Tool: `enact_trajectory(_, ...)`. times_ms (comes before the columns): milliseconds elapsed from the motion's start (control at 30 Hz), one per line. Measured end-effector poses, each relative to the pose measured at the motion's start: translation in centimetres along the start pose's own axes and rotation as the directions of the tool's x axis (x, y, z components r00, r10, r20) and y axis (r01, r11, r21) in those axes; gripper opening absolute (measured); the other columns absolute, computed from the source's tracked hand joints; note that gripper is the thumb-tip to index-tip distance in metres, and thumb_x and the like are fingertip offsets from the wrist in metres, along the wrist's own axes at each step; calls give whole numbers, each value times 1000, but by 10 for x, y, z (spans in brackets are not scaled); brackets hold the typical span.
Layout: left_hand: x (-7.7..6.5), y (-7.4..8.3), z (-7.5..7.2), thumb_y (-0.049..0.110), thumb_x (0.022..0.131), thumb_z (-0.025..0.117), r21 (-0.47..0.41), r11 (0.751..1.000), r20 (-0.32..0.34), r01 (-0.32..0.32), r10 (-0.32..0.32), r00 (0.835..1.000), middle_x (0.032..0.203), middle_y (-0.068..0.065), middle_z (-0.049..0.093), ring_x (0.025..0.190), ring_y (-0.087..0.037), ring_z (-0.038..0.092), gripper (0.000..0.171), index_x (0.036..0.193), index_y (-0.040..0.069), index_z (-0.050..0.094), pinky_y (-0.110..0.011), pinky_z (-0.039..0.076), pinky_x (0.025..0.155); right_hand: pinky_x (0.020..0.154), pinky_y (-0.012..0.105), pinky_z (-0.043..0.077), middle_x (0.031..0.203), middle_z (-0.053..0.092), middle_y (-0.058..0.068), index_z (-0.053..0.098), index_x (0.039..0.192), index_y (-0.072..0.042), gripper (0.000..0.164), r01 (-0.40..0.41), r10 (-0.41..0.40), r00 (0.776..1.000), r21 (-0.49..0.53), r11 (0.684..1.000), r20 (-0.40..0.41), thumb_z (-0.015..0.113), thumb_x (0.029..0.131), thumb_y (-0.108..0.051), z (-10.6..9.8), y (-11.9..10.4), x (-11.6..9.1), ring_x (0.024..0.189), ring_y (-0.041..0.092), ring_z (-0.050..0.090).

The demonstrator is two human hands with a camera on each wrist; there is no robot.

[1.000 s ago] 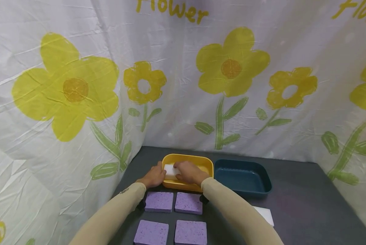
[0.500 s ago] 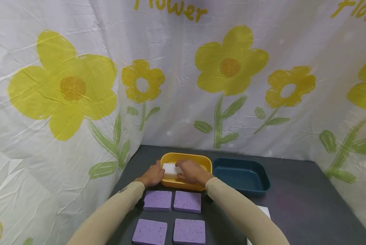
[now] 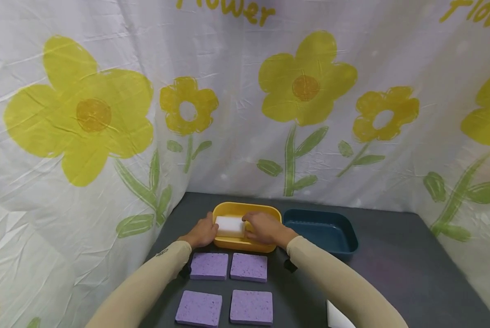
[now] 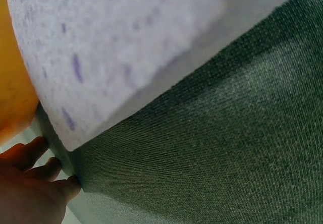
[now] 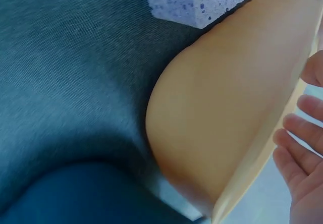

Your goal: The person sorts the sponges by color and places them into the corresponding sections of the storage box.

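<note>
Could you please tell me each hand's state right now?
Left hand: at the left end of the yellow tray; grip cannot be told.
Right hand: open, by the white block.

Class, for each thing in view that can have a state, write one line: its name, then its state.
Yellow container: upright, open-topped
White block: lying in the yellow container's left part
Blue container: upright, open-topped
Four purple sponges: lying flat, two rows of two
White piece: partly hidden by the right sleeve
Flowered curtain: hanging, creased
Left hand: at the yellow container's left end, grip unclear
Right hand: at the block's right end, fingers relaxed
</note>
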State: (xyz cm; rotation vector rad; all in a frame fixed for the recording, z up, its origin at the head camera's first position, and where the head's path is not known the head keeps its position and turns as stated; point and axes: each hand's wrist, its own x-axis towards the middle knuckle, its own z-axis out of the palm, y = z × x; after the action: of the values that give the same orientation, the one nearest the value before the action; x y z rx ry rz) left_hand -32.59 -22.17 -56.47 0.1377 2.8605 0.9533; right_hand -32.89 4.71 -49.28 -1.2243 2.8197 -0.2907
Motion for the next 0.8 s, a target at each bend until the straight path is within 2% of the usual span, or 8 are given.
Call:
enact_trajectory(200, 16, -23, 13, 27, 111, 47, 41, 999, -15, -22, 23, 1000, 125, -27, 69, 110, -31, 69, 50, 146, -8, 39, -54, 56, 100, 114, 46, 53, 139, 73, 13, 70, 140, -3, 43, 41, -41, 999, -7, 999, -5, 75, 102, -23, -13, 1, -18, 127, 29, 70)
enact_trajectory(400, 22, -24, 14, 25, 111, 46, 12, 1000, 0, -11, 11, 1000, 124, -25, 68, 106, -30, 68, 50, 147, -8, 39, -56, 56, 98, 114, 49, 54, 138, 74, 12, 71, 138, -4, 41, 33, -33, 999, -5, 999, -5, 75, 102, -24, -21, 6, -40, 124, 29, 70)
enact_trajectory(533, 24, -28, 16, 25, 111, 46, 25, 999, -9, -28, 28, 1000, 121, -24, 69, 104, -30, 68, 48, 145, -8, 40, -55, 56, 95, 109, 48, 57, 133, 75, 12, 72, 136, -4, 39, 46, -47, 999, -4, 999, -14, 77, 101, -23, -23, 10, -57, 117, 27, 71)
enact_trajectory(667, 24, -29, 17, 25, 110, 45, 36, 999, -10, -25, 25, 1000, 121, -25, 68, 105, -31, 68, 49, 145, -9, 39, -57, 55, 97, 106, 48, 59, 129, 76, 11, 73, 133, -2, 38, 63, -63, 997, 0, 998, -34, 78, 100, -21, -26, 14, -71, 111, 26, 72)
enact_trajectory(800, 11, -13, 7, 21, 110, 45, 3, 1000, 0, -13, 13, 1000, 121, -26, 67, 105, -32, 67, 47, 144, -10, 40, -58, 55, 99, 104, 49, 59, 127, 76, 10, 74, 131, -3, 36, 74, -74, 996, -5, 997, -51, 79, 100, -21, -31, 15, -85, 109, 26, 71)
